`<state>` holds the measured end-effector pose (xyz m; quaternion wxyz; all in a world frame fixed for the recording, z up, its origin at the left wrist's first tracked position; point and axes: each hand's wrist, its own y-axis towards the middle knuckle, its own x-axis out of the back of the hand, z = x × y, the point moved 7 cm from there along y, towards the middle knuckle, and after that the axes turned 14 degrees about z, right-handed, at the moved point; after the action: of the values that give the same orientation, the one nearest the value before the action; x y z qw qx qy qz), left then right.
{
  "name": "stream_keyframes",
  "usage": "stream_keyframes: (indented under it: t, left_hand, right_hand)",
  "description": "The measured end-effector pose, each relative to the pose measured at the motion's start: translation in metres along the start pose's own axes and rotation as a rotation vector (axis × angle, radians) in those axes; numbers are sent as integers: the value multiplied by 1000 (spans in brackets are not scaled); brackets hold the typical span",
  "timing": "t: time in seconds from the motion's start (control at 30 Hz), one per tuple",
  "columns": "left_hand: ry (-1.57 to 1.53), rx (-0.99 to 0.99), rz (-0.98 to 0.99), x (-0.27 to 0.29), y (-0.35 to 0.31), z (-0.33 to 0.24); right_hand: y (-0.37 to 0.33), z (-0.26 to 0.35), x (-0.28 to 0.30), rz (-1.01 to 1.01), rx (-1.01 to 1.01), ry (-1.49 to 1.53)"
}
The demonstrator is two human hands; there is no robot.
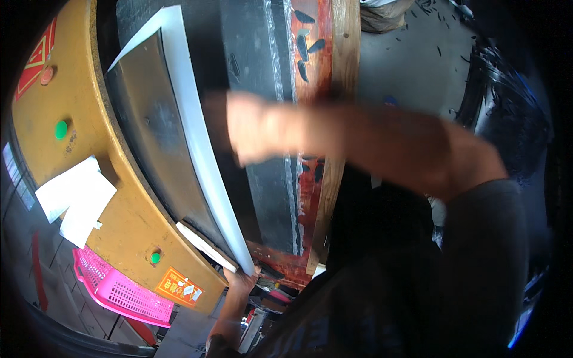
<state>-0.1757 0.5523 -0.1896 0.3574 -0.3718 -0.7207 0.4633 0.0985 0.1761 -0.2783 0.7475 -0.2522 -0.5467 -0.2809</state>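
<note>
A long white sheet [209, 161] with a dark, glossy sheet [158, 125] lying over it stretches away from me along the yellow machine panel. At its near end my left hand [240, 279] grips the corner of the white sheet, beside a pale flat strip [206, 246]. My right hand [253, 128] is smeared by motion above the dark table surface, just right of the white sheet's edge. Its fingers are too blurred to make out, and a dark brown smear lies at their tips.
The yellow panel [119, 203] on the left carries green buttons, white papers [77, 200] and a pink basket [128, 289] hangs below it. The dark tabletop [262, 197] has a red border with black scraps [302, 45] and a wooden edge [344, 48]. Black material [501, 95] is piled at right.
</note>
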Motion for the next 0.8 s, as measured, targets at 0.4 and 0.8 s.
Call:
stream_keyframes:
  t: [0.4, 0.8]
  left_hand:
    - [69, 10, 155, -19, -18, -10]
    - [20, 94, -31, 25, -15, -13]
  right_hand:
    - [19, 77, -5, 34, 162, -203]
    - [-77, -59, -17, -568, -125, 213]
